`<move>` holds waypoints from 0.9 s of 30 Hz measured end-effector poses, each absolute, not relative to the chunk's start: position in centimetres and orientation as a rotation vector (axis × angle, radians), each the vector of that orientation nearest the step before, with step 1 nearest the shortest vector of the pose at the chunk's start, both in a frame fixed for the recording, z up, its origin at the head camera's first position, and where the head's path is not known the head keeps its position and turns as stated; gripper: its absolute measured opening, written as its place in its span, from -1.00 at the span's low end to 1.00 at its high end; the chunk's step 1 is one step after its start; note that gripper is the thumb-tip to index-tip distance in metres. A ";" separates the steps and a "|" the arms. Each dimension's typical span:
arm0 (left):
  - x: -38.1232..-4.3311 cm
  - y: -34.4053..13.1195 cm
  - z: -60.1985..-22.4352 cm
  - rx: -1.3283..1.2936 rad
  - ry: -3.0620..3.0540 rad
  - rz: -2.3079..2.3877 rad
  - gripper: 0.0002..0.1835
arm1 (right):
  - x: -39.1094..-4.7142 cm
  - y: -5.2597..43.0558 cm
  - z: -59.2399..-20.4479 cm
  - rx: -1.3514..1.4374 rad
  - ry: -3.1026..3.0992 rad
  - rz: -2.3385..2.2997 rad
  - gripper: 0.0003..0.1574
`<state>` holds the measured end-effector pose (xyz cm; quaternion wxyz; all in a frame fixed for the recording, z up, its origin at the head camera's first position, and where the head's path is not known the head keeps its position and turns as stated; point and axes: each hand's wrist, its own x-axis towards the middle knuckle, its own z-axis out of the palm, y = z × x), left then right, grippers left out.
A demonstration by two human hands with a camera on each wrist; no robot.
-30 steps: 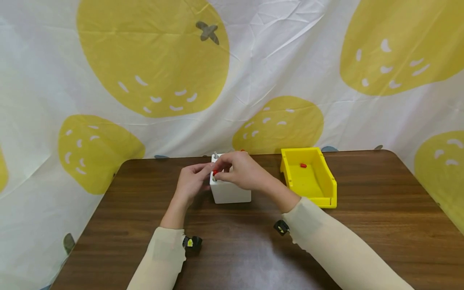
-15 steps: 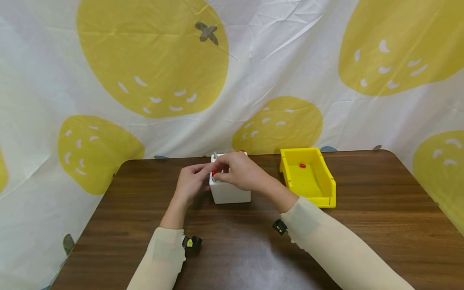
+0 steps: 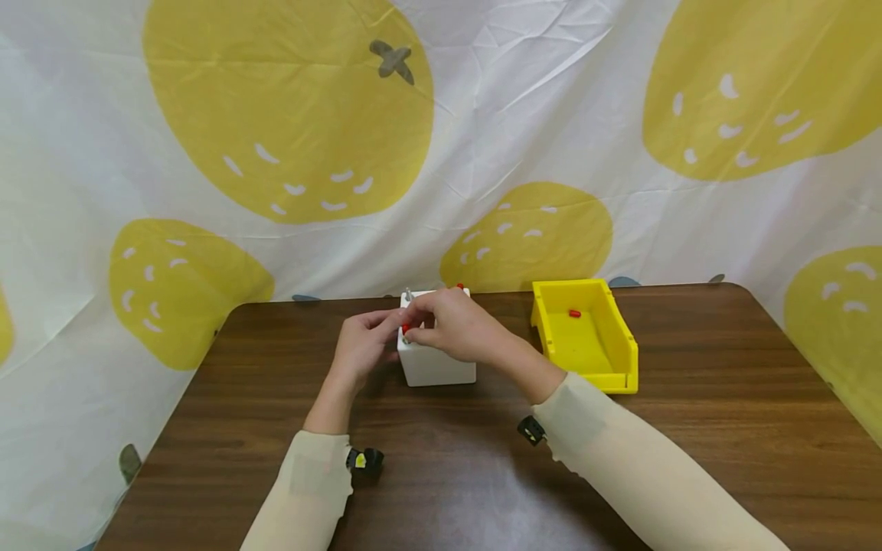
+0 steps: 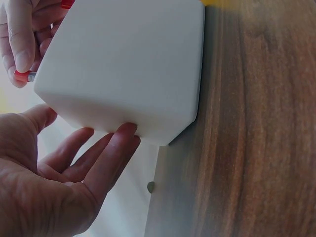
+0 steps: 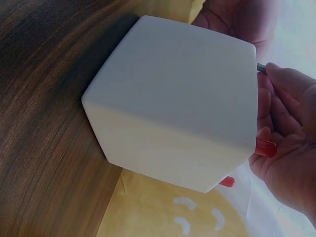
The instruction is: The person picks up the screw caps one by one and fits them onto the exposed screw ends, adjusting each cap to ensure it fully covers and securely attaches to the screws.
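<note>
A white block stands on the table, with threaded metal posts sticking out of its top. My right hand is over the block's front left corner, where thumb and finger pinch a small red cap on one post. Along the block's left side, my left hand rests its fairly straight fingertips on the wall. Two more red caps, one nearer and one farther, cover posts in the right wrist view. At the back left corner a bare metal post shows. My right hand hides much of the top.
To the right of the block is a yellow bin with one loose red cap inside. The brown wooden table ends at the back against a hanging cloth printed with yellow fruit.
Both hands stay at the block in nearly the same place. The right fingers remain on the red cap, with at most a tiny shift. The view has drifted slightly.
</note>
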<state>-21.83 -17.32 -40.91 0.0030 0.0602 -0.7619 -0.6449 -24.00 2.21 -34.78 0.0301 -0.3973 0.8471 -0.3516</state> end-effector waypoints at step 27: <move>-21.9 -17.4 -41.1 0.199 -2.381 -2.021 -0.55 | -23.9 2.1 -35.3 -1.327 2.656 -1.019 -0.92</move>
